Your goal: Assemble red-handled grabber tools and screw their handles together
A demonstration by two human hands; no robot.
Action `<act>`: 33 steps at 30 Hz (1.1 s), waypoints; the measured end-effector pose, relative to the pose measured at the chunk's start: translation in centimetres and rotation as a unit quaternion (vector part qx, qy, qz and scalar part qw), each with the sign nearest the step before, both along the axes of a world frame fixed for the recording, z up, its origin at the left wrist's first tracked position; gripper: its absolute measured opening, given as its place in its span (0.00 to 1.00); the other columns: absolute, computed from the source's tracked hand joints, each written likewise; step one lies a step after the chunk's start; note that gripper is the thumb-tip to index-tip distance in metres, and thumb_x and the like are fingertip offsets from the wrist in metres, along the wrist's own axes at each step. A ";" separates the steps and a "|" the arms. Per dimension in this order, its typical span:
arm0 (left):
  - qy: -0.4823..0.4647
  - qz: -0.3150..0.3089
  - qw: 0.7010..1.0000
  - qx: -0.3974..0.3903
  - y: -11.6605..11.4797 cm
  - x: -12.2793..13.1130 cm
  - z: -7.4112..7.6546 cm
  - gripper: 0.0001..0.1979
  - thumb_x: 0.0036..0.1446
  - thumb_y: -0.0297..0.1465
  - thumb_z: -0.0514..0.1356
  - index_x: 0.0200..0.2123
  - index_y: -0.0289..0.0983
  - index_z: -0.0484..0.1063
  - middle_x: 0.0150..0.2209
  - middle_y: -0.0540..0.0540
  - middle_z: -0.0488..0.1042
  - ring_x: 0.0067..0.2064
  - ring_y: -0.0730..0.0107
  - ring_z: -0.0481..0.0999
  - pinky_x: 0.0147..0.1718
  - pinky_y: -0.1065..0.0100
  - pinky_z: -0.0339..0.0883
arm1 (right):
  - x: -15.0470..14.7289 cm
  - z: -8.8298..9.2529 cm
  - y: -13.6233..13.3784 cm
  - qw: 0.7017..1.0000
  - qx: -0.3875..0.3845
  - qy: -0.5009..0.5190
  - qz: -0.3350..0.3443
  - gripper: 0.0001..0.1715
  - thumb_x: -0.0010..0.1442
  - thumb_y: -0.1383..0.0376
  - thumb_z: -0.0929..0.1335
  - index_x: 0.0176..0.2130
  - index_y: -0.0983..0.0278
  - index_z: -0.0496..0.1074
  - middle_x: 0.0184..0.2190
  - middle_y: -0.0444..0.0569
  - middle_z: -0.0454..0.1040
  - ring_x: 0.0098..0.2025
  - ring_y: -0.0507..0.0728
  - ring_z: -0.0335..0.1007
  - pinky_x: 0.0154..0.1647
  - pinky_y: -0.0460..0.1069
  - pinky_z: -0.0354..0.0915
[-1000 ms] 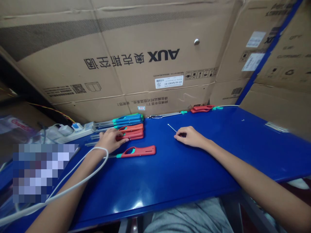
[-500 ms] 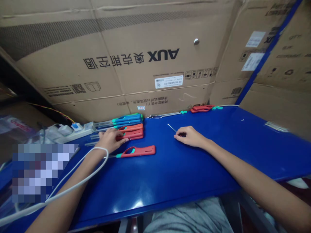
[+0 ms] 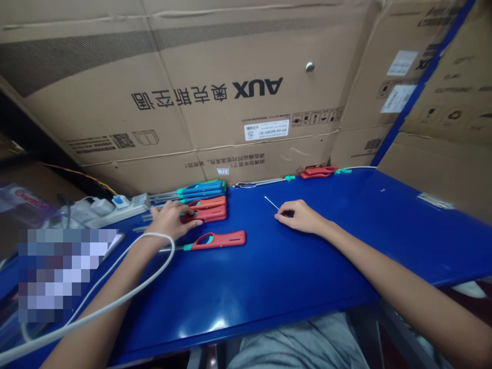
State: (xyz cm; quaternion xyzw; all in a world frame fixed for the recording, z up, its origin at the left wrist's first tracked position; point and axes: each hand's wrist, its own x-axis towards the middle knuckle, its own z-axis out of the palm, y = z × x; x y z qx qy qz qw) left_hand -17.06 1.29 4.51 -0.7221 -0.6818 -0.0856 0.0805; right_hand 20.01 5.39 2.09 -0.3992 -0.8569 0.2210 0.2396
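Observation:
My left hand (image 3: 169, 220) is at the stack of long-necked gas lighters, thumb and fingers closed around the lower red lighter (image 3: 213, 213). An orange-red lighter (image 3: 215, 202) lies just behind it, and blue lighters (image 3: 203, 190) are stacked further back. In front, a single red lighter (image 3: 226, 239) with a green collar lies flat, its metal neck partly behind my wrist. My right hand (image 3: 300, 215) rests on the blue table, fingers pinched on a thin shiny rod (image 3: 271, 202) that points up and left. The rod's other end is hidden in the hand.
A white cable (image 3: 126, 289) loops over my left forearm. A power strip (image 3: 130, 206) with plugs stands at the left. Red lighter bodies (image 3: 318, 172) and thin rods (image 3: 265, 182) lie along the back, against a cardboard wall (image 3: 215, 128). A pixelated screen (image 3: 65, 271) lies at left.
My left hand has shifted slightly left, still at the red lighter. My right hand and the rod look unmoved.

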 end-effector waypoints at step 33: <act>-0.057 -0.084 0.993 -0.057 0.6 -1.2 -0.2 0.15 0.52 0.40 0.55 0.36 0.38 0.75 0.39 0.43 0.79 0.40 0.60 0.77 0.41 0.65 0.69 | 0.0 -0.1 0.0 1.000 -0.013 -0.010 -0.014 0.12 0.60 0.62 0.66 0.34 0.65 0.78 0.34 0.49 0.79 0.35 0.56 0.73 0.37 0.50 0.65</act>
